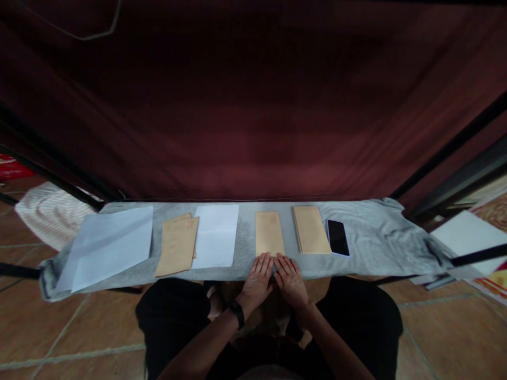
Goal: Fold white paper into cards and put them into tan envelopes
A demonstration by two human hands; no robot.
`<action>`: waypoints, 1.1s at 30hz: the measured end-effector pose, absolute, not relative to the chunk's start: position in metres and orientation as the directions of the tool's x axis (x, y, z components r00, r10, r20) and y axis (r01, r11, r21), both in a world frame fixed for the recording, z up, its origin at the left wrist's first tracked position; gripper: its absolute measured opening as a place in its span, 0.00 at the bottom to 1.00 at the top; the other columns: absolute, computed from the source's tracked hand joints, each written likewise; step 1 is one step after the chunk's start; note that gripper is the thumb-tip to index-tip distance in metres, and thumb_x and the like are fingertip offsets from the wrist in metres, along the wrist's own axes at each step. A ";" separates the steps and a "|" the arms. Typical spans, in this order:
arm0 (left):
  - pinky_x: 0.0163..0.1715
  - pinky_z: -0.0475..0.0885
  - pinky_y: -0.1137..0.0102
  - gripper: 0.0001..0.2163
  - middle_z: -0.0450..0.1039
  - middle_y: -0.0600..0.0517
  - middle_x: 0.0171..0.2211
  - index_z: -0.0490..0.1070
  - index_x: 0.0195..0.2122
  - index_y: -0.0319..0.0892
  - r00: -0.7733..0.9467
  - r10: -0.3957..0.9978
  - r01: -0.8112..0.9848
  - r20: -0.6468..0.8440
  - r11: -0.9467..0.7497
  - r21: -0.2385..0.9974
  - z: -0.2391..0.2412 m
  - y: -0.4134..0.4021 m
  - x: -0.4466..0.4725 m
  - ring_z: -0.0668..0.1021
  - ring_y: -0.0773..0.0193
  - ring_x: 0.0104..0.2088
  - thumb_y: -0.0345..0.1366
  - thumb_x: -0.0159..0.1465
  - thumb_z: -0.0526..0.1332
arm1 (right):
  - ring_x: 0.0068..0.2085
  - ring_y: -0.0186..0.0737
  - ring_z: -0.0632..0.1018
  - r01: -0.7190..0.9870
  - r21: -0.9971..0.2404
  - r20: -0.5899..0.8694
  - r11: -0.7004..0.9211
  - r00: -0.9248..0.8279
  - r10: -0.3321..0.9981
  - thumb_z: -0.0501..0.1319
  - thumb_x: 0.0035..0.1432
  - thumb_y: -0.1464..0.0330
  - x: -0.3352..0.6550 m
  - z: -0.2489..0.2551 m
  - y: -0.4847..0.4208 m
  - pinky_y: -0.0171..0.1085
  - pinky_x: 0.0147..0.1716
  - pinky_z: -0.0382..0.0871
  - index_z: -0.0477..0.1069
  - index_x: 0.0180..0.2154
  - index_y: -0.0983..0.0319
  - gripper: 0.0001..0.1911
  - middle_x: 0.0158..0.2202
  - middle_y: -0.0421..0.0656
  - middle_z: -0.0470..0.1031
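Observation:
A brown envelope point(269, 232) lies flat on the grey cloth-covered bench point(376, 237), straight ahead of me. My left hand point(258, 279) and my right hand point(290, 278) rest side by side, palms down, on the envelope's near end at the bench's front edge. Their fingers are stretched flat and hold nothing. A black band sits on my left wrist.
Right of the envelope lie a stack of brown envelopes point(311, 228) and a black phone point(338, 237). To the left are a white sheet point(216, 235), two more brown envelopes point(177, 245) and a large white sheet point(111, 245). A dark red curtain point(253, 105) hangs behind.

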State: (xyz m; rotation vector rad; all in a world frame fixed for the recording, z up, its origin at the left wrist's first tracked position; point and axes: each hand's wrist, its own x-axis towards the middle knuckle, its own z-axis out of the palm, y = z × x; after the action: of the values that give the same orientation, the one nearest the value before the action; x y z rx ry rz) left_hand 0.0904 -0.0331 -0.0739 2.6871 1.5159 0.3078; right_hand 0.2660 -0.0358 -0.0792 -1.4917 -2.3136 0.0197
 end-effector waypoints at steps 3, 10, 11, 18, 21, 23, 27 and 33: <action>0.69 0.51 0.50 0.38 0.47 0.38 0.72 0.45 0.71 0.34 0.497 0.855 0.846 0.150 -0.516 0.135 -0.075 -0.033 0.092 0.52 0.48 0.72 0.38 0.63 0.58 | 0.66 0.45 0.65 0.876 -0.206 0.326 0.435 -0.358 0.875 0.50 0.71 0.66 0.265 -0.077 -0.036 0.48 0.66 0.55 0.62 0.66 0.62 0.25 0.66 0.47 0.65; 0.69 0.52 0.52 0.36 0.46 0.37 0.72 0.47 0.71 0.32 0.501 0.854 0.853 0.141 -0.514 0.084 -0.072 -0.034 0.091 0.51 0.48 0.72 0.36 0.63 0.58 | 0.65 0.47 0.68 0.884 -0.225 0.335 0.409 -0.324 0.885 0.48 0.72 0.66 0.262 -0.073 -0.038 0.49 0.66 0.54 0.62 0.66 0.63 0.24 0.65 0.48 0.67; 0.69 0.52 0.52 0.36 0.46 0.37 0.72 0.47 0.71 0.31 0.501 0.854 0.854 0.140 -0.514 0.078 -0.072 -0.035 0.091 0.51 0.48 0.72 0.36 0.63 0.58 | 0.65 0.47 0.68 0.886 -0.230 0.337 0.402 -0.315 0.887 0.48 0.72 0.65 0.261 -0.073 -0.038 0.49 0.67 0.54 0.62 0.65 0.63 0.24 0.65 0.48 0.67; 0.69 0.55 0.55 0.36 0.49 0.39 0.71 0.39 0.72 0.32 0.441 0.872 0.883 0.212 -0.464 0.072 -0.086 -0.037 0.092 0.55 0.54 0.71 0.25 0.62 0.49 | 0.67 0.44 0.65 0.866 -0.265 0.353 0.424 -0.322 0.878 0.47 0.73 0.63 0.242 -0.074 -0.036 0.48 0.67 0.56 0.59 0.67 0.65 0.26 0.66 0.50 0.66; 0.68 0.57 0.54 0.36 0.51 0.40 0.71 0.41 0.73 0.34 0.456 0.863 0.870 0.217 -0.484 0.096 -0.084 -0.038 0.088 0.56 0.54 0.71 0.26 0.63 0.50 | 0.67 0.44 0.64 0.878 -0.253 0.341 0.407 -0.312 0.887 0.48 0.73 0.62 0.242 -0.074 -0.036 0.48 0.67 0.55 0.57 0.68 0.64 0.27 0.66 0.50 0.65; 0.67 0.58 0.54 0.32 0.53 0.41 0.70 0.46 0.72 0.34 0.477 0.853 0.854 0.211 -0.506 0.117 -0.079 -0.037 0.084 0.57 0.53 0.70 0.30 0.66 0.50 | 0.68 0.44 0.63 0.883 -0.236 0.334 0.407 -0.320 0.887 0.47 0.72 0.63 0.247 -0.074 -0.036 0.48 0.67 0.54 0.57 0.68 0.64 0.26 0.67 0.49 0.64; 0.68 0.59 0.55 0.24 0.59 0.42 0.68 0.55 0.69 0.36 0.470 0.857 0.845 0.210 -0.506 0.175 -0.065 -0.016 0.085 0.61 0.57 0.69 0.35 0.72 0.46 | 0.68 0.43 0.62 0.877 -0.216 0.313 0.429 -0.354 0.881 0.48 0.72 0.65 0.256 -0.074 -0.037 0.48 0.68 0.53 0.55 0.69 0.64 0.27 0.67 0.49 0.63; 0.69 0.54 0.55 0.25 0.55 0.44 0.70 0.52 0.70 0.38 0.548 0.812 0.784 0.202 -0.582 0.213 -0.064 0.050 0.112 0.57 0.59 0.70 0.38 0.73 0.45 | 0.68 0.48 0.63 0.895 -0.219 0.302 0.389 -0.317 0.899 0.50 0.71 0.66 0.252 -0.076 -0.039 0.53 0.68 0.51 0.65 0.63 0.62 0.23 0.63 0.48 0.69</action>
State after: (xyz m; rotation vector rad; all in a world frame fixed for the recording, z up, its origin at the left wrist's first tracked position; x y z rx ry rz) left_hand 0.1124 0.0500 -0.0644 2.6773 1.3848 0.4277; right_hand 0.2519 -0.0386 -0.0758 -1.5535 -2.2810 0.0157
